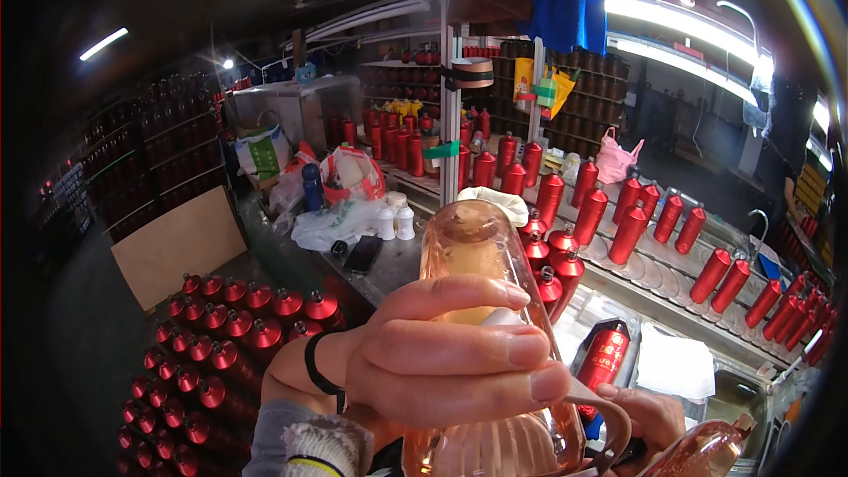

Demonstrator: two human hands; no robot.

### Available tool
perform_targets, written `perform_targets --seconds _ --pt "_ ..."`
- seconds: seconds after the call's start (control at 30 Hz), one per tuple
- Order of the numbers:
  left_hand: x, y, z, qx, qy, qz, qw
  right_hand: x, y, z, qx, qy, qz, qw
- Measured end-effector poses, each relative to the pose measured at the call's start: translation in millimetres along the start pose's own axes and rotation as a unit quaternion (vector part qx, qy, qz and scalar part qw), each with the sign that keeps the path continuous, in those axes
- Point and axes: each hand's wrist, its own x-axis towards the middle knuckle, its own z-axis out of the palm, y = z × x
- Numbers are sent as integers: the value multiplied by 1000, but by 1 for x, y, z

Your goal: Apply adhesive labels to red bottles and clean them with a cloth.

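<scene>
Close in front of me is a large see-through amber bottle (481,252), held up in the middle of the view with a brownish strap (611,433) at its lower right. My left hand (450,353) is closed around it, fingers lying across its front; a small white piece shows beside the fingertips. A black band circles that wrist. Lower right, my right hand (649,415) is curled, most of its fingers hidden. Its thumb overlaps the bottom of a red metallic bottle (608,349). Beside that hand is another see-through amber piece (707,452), cut off by the lower edge.
Many red bottles (221,353) stand packed at lower left. More red bottles (594,215) line the long bench to the right. Behind my left hand, a phone (363,254), two small white bottles (405,222) and plastic bags sit on a metal table. A sink (735,397) is at right.
</scene>
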Motion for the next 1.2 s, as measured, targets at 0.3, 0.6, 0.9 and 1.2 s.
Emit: perform_targets --seconds 0.3,0.6,0.9,1.2 --pt "-3 1 0 15 -6 4 1000 -6 15 -1 15 -8 10 1000" --pt "-5 -2 -5 27 -17 15 999 9 -11 20 -115 128 110 979" --pt "-7 -2 -9 15 -13 0 1000 6 -18 11 -68 148 180 970" --pt "-11 -2 -13 14 1 -8 1000 22 -24 20 -167 161 149 961"
